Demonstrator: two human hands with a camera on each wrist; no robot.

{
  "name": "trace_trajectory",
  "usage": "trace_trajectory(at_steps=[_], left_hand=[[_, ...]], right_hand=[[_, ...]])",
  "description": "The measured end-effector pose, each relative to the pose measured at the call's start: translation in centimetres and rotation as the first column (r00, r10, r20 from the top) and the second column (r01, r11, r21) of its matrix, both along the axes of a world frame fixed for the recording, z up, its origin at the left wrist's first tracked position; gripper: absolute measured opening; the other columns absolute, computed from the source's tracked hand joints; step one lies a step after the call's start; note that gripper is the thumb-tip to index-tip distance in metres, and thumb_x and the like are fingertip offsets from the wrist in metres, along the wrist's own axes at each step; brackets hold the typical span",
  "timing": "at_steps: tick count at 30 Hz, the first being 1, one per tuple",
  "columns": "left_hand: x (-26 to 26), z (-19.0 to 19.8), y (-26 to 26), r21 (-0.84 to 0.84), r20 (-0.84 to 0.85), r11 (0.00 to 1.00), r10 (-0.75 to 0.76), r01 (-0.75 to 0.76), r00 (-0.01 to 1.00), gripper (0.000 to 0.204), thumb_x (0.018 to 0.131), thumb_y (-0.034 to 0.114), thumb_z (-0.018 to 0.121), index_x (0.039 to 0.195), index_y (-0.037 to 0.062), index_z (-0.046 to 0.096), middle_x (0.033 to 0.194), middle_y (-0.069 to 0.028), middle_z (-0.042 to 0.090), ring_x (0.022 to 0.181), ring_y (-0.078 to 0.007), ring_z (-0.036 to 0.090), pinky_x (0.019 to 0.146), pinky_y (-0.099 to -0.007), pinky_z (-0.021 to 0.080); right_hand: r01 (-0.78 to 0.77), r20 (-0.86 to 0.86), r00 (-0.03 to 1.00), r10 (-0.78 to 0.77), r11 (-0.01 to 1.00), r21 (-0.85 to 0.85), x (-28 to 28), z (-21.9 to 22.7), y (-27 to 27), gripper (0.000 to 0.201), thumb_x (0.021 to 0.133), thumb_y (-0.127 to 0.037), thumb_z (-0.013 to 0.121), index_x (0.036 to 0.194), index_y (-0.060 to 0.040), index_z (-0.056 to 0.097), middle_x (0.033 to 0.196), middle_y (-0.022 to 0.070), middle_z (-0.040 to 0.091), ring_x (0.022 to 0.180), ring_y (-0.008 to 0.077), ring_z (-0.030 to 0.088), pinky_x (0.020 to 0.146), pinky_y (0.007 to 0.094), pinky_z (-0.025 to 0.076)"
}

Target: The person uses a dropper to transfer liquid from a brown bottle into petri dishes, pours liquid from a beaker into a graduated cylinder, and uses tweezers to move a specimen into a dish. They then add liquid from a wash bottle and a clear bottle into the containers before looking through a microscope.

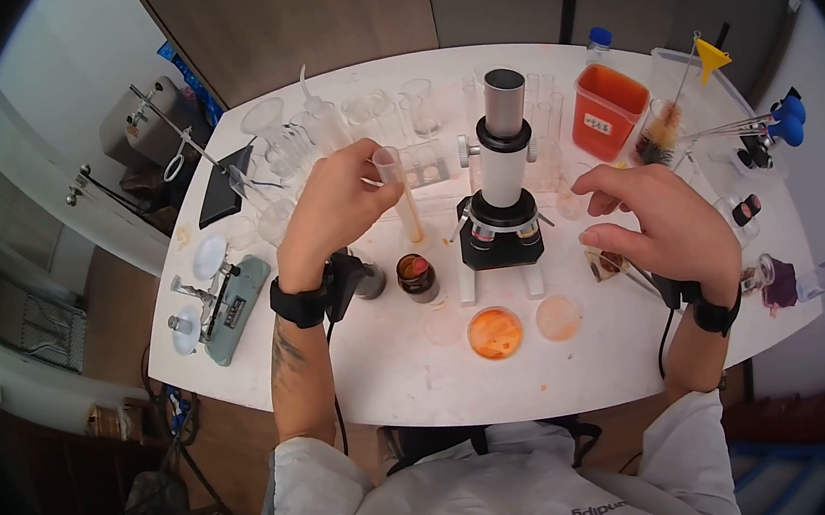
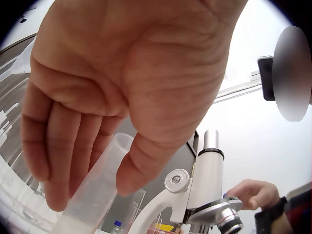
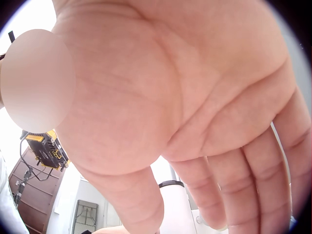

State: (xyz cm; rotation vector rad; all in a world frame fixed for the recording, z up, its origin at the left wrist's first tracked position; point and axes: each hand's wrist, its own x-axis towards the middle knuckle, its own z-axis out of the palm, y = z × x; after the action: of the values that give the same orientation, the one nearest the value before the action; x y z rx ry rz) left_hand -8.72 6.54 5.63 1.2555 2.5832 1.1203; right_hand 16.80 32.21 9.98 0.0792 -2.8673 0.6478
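In the head view my left hand (image 1: 342, 205) pinches the upper part of a clear plastic cylinder (image 1: 411, 207) between thumb and fingers. The cylinder stands upright, left of the microscope (image 1: 505, 177). From the left wrist, the thumb and fingers of my left hand (image 2: 122, 83) lie around the translucent cylinder (image 2: 97, 185). My right hand (image 1: 655, 222) hovers right of the microscope, fingers relaxed and holding nothing; its palm (image 3: 170, 87) fills the right wrist view. Below the cylinder stands an open brown bottle (image 1: 417, 279) with something red in its mouth.
An orange dish (image 1: 495, 333) and a paler dish (image 1: 558, 318) lie near the front. A green balance (image 1: 237, 311) stands at the left, glassware (image 1: 264, 119) behind my left hand. A red-orange container (image 1: 608, 111) and brushes (image 1: 661, 136) are at the back right.
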Motion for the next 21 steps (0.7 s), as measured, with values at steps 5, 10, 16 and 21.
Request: trace_trajectory(at_steps=[5,10,16,21], left_hand=[[0.2,0.4,0.1,-0.020,0.019,1.000,0.001,-0.001,1.000,0.035,0.086,0.019,0.076,0.111,-0.0048,0.070,0.093,-0.0205,0.077,0.084,-0.0320,0.078,0.077,-0.0381,0.060],[0.5,0.9,0.2,-0.044,0.029,0.999,-0.009,0.010,1.000,0.036,0.085,0.019,0.077,0.111,-0.0053,0.070,0.094,-0.0210,0.077,0.084,-0.0329,0.077,0.078,-0.0393,0.060],[0.6,0.8,-0.3,-0.056,0.007,0.998,-0.023,0.023,1.000,0.037,0.084,0.018,0.078,0.111,-0.0058,0.069,0.096,-0.0225,0.077,0.085,-0.0344,0.076,0.079,-0.0399,0.060],[0.5,0.8,-0.2,-0.085,0.007,0.996,-0.032,0.032,0.999,0.039,0.083,0.020,0.078,0.112,-0.0057,0.069,0.096,-0.0235,0.075,0.085,-0.0345,0.076,0.080,-0.0404,0.060]], right_hand=[[-0.005,0.004,1.000,0.005,1.000,0.006,-0.2,0.0,-0.1,0.037,0.090,-0.025,0.080,0.116,-0.0007,0.068,0.094,0.0172,0.076,0.088,0.0362,0.074,0.077,0.0428,0.055],[0.016,0.021,1.000,-0.016,1.000,0.019,-0.3,0.1,-0.1,0.037,0.090,-0.025,0.080,0.114,-0.0002,0.068,0.095,0.0177,0.076,0.089,0.0359,0.074,0.078,0.0419,0.056],[0.000,0.020,1.000,0.000,1.000,0.002,-0.1,0.6,-0.6,0.031,0.089,-0.021,0.081,0.105,0.0002,0.067,0.093,0.0179,0.075,0.090,0.0355,0.074,0.079,0.0403,0.057],[-0.088,-0.035,0.996,0.086,0.994,-0.064,0.6,1.7,-1.2,0.027,0.088,-0.018,0.081,0.098,-0.0001,0.065,0.092,0.0166,0.073,0.090,0.0338,0.074,0.080,0.0391,0.057]])
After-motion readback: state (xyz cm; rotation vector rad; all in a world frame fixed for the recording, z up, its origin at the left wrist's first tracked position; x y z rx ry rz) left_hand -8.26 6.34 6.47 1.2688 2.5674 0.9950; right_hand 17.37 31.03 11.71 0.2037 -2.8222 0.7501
